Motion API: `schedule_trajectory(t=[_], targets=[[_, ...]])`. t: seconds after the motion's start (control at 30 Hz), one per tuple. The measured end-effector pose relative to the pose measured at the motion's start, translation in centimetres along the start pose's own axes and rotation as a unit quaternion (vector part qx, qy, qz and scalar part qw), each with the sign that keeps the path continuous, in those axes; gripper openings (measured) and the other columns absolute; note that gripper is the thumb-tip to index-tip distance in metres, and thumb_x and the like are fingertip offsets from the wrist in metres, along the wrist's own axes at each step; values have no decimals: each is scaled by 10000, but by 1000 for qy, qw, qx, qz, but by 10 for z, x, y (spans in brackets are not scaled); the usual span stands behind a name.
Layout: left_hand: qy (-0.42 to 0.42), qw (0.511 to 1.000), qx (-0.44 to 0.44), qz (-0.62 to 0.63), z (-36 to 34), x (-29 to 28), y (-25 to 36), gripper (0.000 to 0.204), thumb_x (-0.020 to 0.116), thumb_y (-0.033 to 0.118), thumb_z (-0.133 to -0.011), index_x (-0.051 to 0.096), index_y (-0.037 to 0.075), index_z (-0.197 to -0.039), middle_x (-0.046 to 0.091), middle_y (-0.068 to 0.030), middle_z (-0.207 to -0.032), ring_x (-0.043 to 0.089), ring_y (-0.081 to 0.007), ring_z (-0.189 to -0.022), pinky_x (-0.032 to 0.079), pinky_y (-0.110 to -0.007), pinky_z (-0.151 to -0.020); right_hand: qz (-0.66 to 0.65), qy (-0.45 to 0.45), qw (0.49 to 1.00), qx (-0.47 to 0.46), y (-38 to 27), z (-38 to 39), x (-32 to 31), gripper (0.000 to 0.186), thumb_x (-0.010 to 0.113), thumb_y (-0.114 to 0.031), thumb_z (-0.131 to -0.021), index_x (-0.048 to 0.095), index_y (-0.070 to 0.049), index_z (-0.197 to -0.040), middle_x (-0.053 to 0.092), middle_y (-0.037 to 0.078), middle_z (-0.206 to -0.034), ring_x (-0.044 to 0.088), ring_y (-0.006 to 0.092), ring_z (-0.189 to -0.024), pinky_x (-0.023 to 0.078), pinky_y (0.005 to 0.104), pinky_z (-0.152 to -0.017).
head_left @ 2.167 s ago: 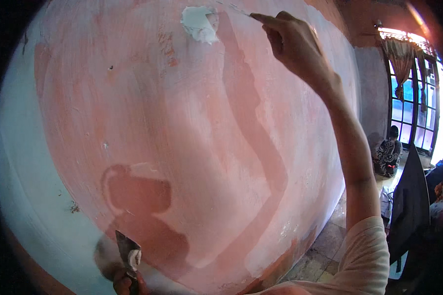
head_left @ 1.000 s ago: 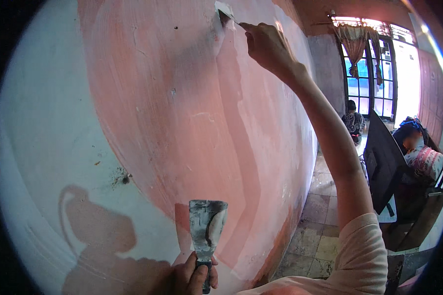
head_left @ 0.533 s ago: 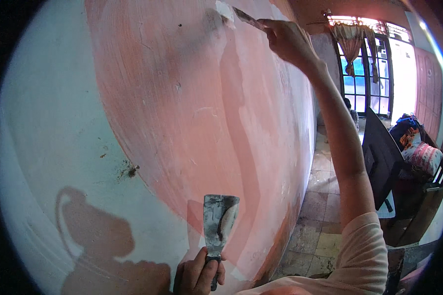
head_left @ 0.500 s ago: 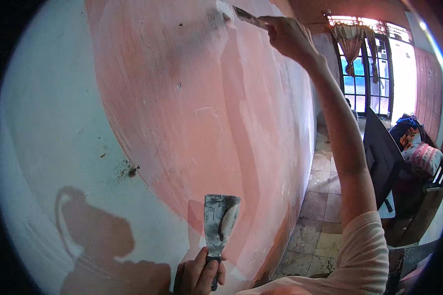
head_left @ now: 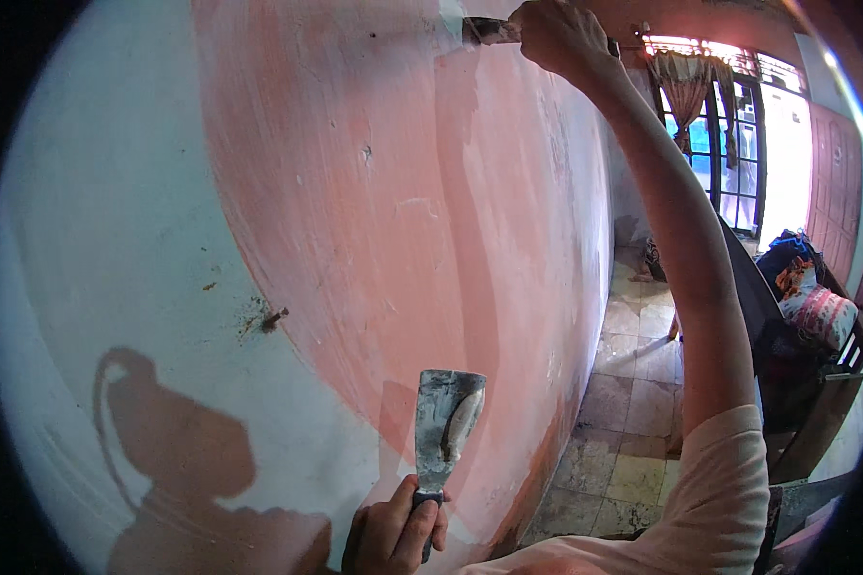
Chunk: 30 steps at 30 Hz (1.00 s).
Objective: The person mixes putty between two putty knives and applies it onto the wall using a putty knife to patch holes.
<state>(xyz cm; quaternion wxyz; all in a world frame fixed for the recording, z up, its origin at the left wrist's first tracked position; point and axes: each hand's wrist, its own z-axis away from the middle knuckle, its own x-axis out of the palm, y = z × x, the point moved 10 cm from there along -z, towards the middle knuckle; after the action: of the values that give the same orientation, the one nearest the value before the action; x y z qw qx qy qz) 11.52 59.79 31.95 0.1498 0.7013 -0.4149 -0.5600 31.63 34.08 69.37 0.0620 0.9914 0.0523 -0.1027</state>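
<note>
One dark, flat metal scraper [head_left: 490, 32], clamped in our right hand [head_left: 563, 38], now turns level beside the white plaster patch [head_left: 452, 11], where we apparently centre our work; below that patch, our left hand [head_left: 396, 525] grips a grey, putty-streaked metal scraper [head_left: 440, 426].

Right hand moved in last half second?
Yes, upward: the right hand, lower than the small dark wall spot then, is now about level with it.
</note>
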Motion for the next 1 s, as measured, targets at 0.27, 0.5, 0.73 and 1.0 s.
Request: schedule_trajectory(t=[0.27, 0.5, 0.73, 1.0], targets=[[-10, 992, -33, 124, -3, 1, 10, 269, 466, 79, -929, 452, -96, -1133, 579, -154, -692, 547, -171, -512, 453, -327, -492, 20, 12, 999, -48, -20, 0, -20, 147, 592, -122, -722, 693, -26, -767, 671, 188, -802, 671, 332, -769, 532, 443, -670], [77, 985, 152, 15, 6, -9, 40, 246, 464, 13, -928, 449, -109, -1140, 574, -134, -714, 534, -158, -509, 449, -305, -484, -74, -53, 996, 11, -18, 7, -65, 191, 589, -139, -741, 704, -24, -841, 680, 178, -833, 673, 326, -822, 536, 440, -705], [149, 895, 349, -236, 24, 3, 48, 375, 609, 4, -841, 507, -59, -1196, 625, -181, -950, 543, -170, -538, 451, -274, -483, 79, -75, 993, -44, -5, -8, -27, 213, 598, -183, -741, 710, -41, -852, 690, 157, -895, 670, 313, -864, 535, 424, -724], [178, 842, 325, -391, 31, 7, 53, 416, 710, 21, -725, 580, -36, -1116, 580, -240, -1155, 592, -248, -715, 476, -338, -631, 55, -87, 994, -47, -15, -16, -32, 272, 628, -261, -723, 712, -47, -868, 674, 191, -955, 657, 320, -915, 523, 435, -758]])
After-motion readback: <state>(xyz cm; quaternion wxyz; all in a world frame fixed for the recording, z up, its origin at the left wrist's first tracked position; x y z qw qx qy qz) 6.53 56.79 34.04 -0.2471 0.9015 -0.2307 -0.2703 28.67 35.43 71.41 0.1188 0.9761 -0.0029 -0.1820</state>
